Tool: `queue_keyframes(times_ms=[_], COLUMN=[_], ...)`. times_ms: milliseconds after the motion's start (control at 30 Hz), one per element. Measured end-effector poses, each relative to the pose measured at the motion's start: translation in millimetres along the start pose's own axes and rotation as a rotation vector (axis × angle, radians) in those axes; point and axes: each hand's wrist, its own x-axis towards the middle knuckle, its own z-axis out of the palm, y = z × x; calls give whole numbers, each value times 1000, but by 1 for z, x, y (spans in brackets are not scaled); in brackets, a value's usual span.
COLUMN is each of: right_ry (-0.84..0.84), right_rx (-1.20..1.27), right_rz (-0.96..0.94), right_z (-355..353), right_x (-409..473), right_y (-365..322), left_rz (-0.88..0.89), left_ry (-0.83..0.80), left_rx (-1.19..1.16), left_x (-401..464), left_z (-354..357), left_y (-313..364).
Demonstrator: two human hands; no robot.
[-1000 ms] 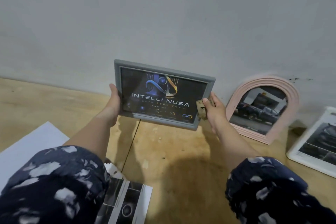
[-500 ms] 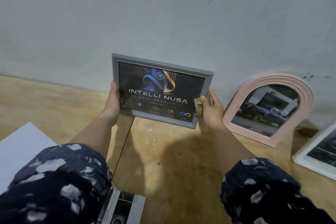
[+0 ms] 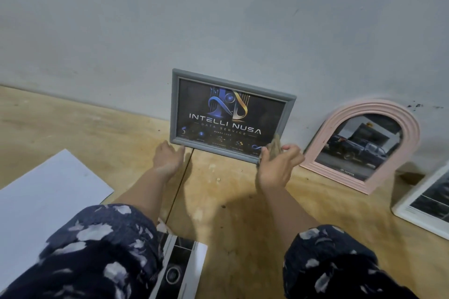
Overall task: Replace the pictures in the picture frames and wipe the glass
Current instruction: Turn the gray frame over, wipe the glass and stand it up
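Observation:
A grey rectangular picture frame [image 3: 229,114] with a dark "INTELLI NUSA" print stands on the wooden table, leaning against the grey wall. My left hand [image 3: 167,156] hovers just below its lower left corner, fingers relaxed, holding nothing. My right hand [image 3: 277,165] is at the lower right corner and pinches a small tan cloth [image 3: 274,145] that overlaps the frame's corner. A pink arched frame [image 3: 364,143] with a truck photo leans on the wall to the right.
A white frame [image 3: 422,204] with a dark photo lies at the far right. A white sheet [image 3: 46,192] lies at the left. A printed photo [image 3: 179,267] sits near the front edge between my sleeves. The wooden table [image 3: 230,201] has a seam down its middle.
Both hands have let go of the grey frame, which now stands against the wall by itself. My hands have drawn back slightly; the right one still holds the cloth.

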Motion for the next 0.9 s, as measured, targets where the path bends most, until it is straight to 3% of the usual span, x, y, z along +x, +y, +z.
queue_keyframes(times_ms=[100, 267, 600, 800, 900], right_ry=[-195, -490, -852, -808, -758], right_rx=[-80, -142, -409, -326, -286], right_rz=[-119, -279, -515, -428, -318], right_z=[16, 46, 74, 44, 14], right_x=[-35, -85, -121, -103, -92], right_y=[4, -9, -17, -10, 4], left_rz=[74, 76, 37, 4, -2], left_ry=[-86, 11, -172, -184, -33], left_rx=[406, 764, 760, 750, 692], left_x=[-23, -56, -60, -55, -57], left_z=[-3, -11, -36, -36, -28], left_y=[-28, -61, -78, -80, -70])
